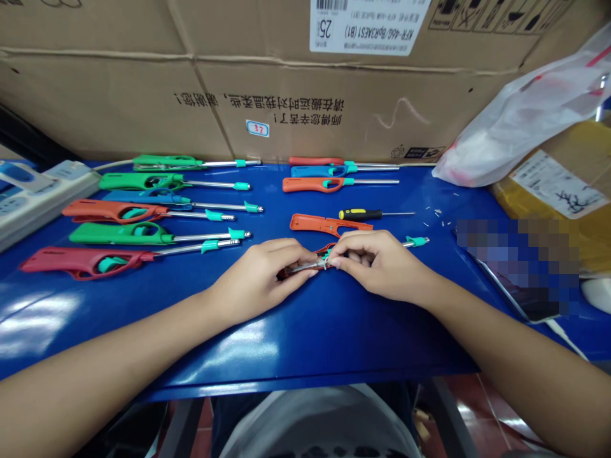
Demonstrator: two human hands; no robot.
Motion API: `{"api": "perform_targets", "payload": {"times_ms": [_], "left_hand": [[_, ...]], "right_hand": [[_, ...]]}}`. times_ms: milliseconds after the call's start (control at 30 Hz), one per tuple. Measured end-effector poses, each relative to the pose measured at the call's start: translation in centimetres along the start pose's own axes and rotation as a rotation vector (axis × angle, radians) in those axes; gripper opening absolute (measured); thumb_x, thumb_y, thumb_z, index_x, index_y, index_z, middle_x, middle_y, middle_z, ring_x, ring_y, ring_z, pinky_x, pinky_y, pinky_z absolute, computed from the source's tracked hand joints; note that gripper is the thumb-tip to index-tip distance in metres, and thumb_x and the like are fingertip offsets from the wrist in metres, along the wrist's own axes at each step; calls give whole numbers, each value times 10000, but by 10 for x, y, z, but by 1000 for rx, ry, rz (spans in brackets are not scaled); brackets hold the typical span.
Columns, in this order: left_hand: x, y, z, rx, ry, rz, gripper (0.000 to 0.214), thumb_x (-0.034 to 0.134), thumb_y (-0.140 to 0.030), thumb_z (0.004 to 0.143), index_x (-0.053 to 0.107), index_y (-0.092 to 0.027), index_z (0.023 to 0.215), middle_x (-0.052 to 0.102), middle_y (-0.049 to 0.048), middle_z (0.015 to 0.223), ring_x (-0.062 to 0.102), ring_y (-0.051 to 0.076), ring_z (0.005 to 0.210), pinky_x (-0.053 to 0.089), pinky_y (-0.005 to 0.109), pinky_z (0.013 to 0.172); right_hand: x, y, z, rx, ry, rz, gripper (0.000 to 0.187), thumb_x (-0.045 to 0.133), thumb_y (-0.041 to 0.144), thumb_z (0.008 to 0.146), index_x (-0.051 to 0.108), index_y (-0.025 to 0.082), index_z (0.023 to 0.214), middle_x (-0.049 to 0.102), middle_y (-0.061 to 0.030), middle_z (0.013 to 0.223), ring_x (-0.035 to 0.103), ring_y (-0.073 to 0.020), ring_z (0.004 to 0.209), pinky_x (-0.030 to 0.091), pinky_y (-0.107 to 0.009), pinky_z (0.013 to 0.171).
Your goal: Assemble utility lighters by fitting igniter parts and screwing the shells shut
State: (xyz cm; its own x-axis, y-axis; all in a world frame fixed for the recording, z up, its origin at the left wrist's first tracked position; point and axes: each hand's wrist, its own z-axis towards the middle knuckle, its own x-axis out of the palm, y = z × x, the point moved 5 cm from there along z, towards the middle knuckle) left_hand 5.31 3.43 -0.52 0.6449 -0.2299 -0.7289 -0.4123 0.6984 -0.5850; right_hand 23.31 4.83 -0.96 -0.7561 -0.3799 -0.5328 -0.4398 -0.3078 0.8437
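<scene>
An opened gas lighter lies in front of me; its reddish see-through fuel tank (300, 267) is gripped between the thumb and fingers of my left hand (258, 277). My right hand (386, 264) pinches at the tank's right end, where a small pale piece shows; what the fingertips hold is mostly hidden. Beyond my right hand the lighter's teal nozzle tip (417, 242) sticks out. Just behind the hands rests a loose orange handle half (329, 224). A black and yellow screwdriver (360, 214) lies behind that, pointing right.
Several long-necked lighters (133, 182) lie in a column on the left, with three more (312, 184) at the back. Small pale bits (436, 213) are scattered near the screwdriver. A phone (520, 286), plastic bag (515, 114), power strip (52, 191) and large cardboard box (143, 95) surround the blue tabletop (296, 350).
</scene>
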Motion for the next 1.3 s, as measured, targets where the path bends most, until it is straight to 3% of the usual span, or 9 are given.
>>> {"api": "perform_targets", "payload": {"times_ms": [667,933,1100,1300], "left_hand": [[1,1,-1,-2,-28,-5,148,673,-187,962,728,-169,1098,707,22,878,638,118,778,498,211,696],[-1,2,-1,-40,-28,-15,165,669,-222,967,735,-180,1113,708,28,880,648,121,770,497,215,673],[-1,3,0,-56,-21,-5,164,653,-241,977,735,-193,1111,718,33,892,655,130,765,501,223,662],[0,0,0,-24,-26,-13,164,674,-222,966,734,-183,1114,733,32,908,668,137,814,508,238,725]], "right_hand": [[1,0,0,40,15,-14,156,600,214,890,718,140,820,521,44,584,357,-71,489,277,-240,467],[-11,4,-1,19,-6,-56,151,656,262,888,770,166,867,486,51,566,366,-81,506,282,-249,482],[-13,4,-1,-23,-7,-106,143,656,253,903,763,176,848,611,10,668,430,-92,560,330,-254,527],[-7,7,-2,-68,-13,-88,159,625,225,921,734,158,827,622,11,683,434,-80,541,350,-244,521]]}}
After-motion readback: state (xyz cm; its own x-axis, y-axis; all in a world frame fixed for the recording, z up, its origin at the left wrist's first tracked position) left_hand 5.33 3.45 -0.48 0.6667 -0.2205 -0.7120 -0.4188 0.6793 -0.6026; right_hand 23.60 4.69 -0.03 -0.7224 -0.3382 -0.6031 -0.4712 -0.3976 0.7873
